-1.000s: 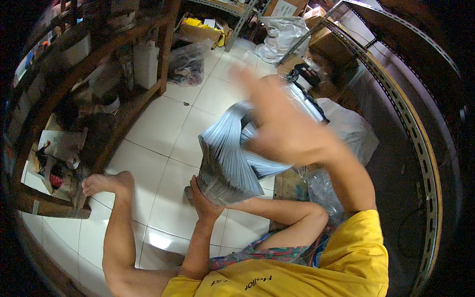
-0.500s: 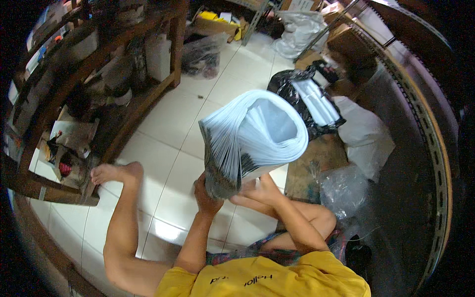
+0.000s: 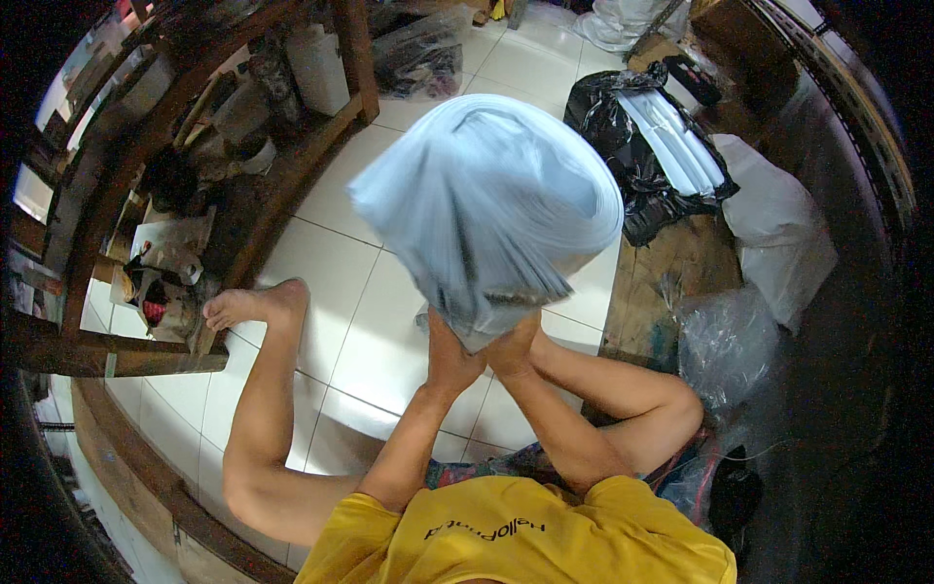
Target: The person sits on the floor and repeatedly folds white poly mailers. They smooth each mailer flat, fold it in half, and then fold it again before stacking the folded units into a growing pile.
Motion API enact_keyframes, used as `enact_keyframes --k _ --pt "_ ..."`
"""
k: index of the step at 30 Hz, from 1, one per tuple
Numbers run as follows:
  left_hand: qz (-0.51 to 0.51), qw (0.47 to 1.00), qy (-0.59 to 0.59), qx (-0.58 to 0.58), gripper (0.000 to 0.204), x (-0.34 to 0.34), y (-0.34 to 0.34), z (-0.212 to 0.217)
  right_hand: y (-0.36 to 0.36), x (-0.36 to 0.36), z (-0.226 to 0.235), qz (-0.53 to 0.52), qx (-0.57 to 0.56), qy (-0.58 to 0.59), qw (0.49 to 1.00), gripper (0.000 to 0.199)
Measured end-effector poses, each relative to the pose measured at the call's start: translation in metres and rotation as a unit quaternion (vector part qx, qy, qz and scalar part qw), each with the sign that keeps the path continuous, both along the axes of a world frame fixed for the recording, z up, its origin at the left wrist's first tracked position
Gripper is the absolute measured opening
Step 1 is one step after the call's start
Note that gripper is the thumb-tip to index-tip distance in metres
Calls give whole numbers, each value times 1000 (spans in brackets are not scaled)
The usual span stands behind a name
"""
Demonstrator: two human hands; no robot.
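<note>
A thick, bent-over bundle of thin pale blue plastic bags [image 3: 506, 175] stands up in front of me, its sheets fanned and partly blurred by motion. Its lower end narrows to a grey and dark part. My left hand [image 3: 454, 358] is closed round that lower end from the left. Beside it, my right hand [image 3: 514, 346] grips the same end from the right, the two wrists close together. Most of my fingers are hidden behind the bundle.
A black plastic bag [image 3: 632, 209] holding similar pale sheets lies at the right on a wooden board [image 3: 671, 277]. Near it are a white sack [image 3: 778, 219] and clear plastic [image 3: 728, 341]. A wooden shelf [image 3: 282, 200] stands left. My legs spread over the tiled floor [image 3: 365, 350].
The bundle has risen and swung over, its dark fanned edge turning away from the left side. My right hand has come in next to the left at its lower end. The view has shifted.
</note>
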State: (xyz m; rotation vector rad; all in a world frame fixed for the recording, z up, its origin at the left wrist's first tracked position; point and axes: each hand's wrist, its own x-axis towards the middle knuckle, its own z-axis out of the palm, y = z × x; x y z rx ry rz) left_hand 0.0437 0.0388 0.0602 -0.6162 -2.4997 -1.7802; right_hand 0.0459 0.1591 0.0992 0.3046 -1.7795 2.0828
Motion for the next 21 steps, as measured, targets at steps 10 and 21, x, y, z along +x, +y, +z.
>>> enact_keyframes --k 10,21 --pt "-107 990 27 -92 73 7 -8 -26 26 30 38 110 339 -145 923 100" --pt "130 940 -168 266 49 -27 -11 45 75 4 -65 51 186 -243 951 84"
